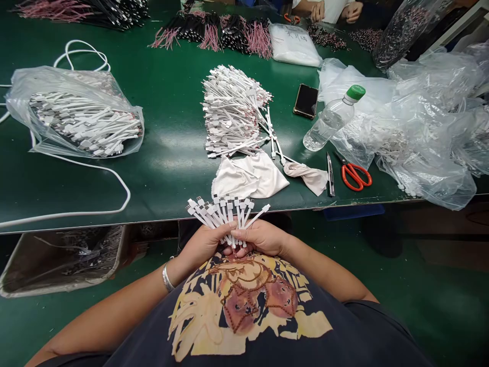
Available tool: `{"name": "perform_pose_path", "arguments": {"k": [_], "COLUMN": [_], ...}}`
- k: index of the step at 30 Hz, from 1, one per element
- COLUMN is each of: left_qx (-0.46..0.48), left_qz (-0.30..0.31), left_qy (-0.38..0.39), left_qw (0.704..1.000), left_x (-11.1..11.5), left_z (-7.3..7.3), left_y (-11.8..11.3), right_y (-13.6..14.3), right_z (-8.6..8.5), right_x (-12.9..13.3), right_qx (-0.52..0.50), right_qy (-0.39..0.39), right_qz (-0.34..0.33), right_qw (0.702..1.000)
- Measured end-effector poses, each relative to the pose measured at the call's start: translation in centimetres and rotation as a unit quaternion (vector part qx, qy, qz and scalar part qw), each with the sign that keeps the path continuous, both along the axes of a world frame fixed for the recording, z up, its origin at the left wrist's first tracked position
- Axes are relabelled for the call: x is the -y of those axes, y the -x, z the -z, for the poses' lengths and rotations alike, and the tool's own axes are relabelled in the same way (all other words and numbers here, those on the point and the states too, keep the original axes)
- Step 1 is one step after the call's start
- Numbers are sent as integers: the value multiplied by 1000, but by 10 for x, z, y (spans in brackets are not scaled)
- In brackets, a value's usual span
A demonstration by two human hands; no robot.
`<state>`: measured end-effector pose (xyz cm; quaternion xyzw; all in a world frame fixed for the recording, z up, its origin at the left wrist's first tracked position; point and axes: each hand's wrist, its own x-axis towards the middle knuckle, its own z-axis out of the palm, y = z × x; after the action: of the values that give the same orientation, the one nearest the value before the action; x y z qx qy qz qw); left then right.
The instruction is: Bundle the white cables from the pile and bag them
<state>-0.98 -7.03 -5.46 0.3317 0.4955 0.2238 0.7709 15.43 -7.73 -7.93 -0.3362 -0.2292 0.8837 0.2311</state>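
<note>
My left hand [204,242] and my right hand [263,237] are together at the table's front edge, close to my shirt. Both are closed around a fanned bundle of short white cables [219,211]. The white plugs point away from me, and thin reddish wire ends show below my thumbs. Just beyond the bundle lies a crumpled white cloth [250,176]. Behind the cloth is a large pile of similar white cables [233,112], with a few loose ones along its right side.
A bag of white cables [87,117] lies left, near a long white cord [128,191]. To the right are a phone [306,100], bottle [328,122], cutter [330,175], red-handled scissors [355,176] and plastic bags [428,122]. Another person's hands [318,10] show at the far side.
</note>
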Motion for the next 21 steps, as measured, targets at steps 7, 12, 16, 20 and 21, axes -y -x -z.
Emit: {"name": "perform_pose_path", "arguments": {"k": [7, 12, 16, 20, 21], "left_qx": [17, 41, 25, 22, 23], "left_qz": [-3, -1, -6, -4, -3], "left_qy": [-16, -43, -40, -39, -39], "left_qw": [1000, 998, 999, 999, 999], "left_x": [-1, 0, 1, 0, 0], "left_z": [8, 13, 9, 5, 4], "left_y": [3, 4, 4, 4, 4], "right_y": [0, 3, 3, 3, 3], "right_z": [0, 1, 2, 2, 1], "right_x": [0, 2, 4, 5, 5], "right_qx": [15, 33, 41, 59, 62], "right_qy": [-14, -18, -25, -26, -28], "right_qz": [4, -1, 1, 2, 3], "right_qw": [1000, 999, 999, 998, 998]}}
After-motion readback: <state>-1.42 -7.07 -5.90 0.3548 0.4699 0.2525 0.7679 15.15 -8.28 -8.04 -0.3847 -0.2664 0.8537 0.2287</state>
